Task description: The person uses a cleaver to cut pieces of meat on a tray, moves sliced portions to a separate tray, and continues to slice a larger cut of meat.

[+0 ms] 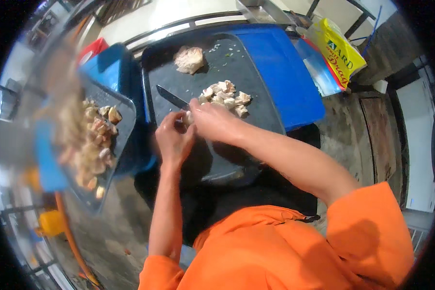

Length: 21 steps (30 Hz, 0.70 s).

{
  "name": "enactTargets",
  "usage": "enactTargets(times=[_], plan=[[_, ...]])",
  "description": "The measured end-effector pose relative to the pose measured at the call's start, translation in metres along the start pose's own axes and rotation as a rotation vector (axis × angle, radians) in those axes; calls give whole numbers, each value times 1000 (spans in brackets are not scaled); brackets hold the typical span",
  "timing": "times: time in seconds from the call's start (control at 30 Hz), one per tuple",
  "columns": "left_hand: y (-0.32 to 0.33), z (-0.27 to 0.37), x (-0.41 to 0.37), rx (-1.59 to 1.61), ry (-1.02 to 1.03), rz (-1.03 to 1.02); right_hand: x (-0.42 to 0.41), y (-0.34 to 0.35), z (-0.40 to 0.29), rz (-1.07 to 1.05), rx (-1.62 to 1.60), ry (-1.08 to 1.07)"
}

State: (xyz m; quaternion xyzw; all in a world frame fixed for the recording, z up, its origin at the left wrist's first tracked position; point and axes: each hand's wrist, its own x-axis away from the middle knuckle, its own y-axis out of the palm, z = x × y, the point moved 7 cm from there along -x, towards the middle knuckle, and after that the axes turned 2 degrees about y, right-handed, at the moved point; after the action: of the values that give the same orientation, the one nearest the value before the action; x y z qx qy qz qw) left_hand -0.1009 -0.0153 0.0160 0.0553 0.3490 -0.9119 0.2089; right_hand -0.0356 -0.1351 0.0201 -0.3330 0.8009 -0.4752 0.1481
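Note:
My right hand [215,121] grips a knife [171,96], its dark blade pointing to the far left over a dark tray [253,72]. The handle is hidden in my fist. Close beside it, my left hand [174,141] pinches a small pale piece of food [188,117], apparently meat, between thumb and fingers; most of it is covered. Just beyond my right hand lies a heap of pale cut chunks [224,94], apparently cooked meat. A larger whole pale piece [189,60] rests near the tray's far end. Small white bits [217,47] are scattered to its right.
At left, a second tray [125,105] holds a pile of similar pieces [99,132], partly blurred by something close to the camera. A blue plastic lid or board [275,69] lies under the dark tray. A yellow printed bag [337,50] and a metal pan [262,12] stand beyond.

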Motion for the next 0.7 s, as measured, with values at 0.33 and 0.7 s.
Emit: enactTargets(times=[0.33, 0.7], plan=[[-6, -10, -11, -140, 104, -36, 96, -23, 52, -245, -153, 271], [-15, 5, 16, -67, 184, 13, 74, -46, 49, 115, -162, 227]])
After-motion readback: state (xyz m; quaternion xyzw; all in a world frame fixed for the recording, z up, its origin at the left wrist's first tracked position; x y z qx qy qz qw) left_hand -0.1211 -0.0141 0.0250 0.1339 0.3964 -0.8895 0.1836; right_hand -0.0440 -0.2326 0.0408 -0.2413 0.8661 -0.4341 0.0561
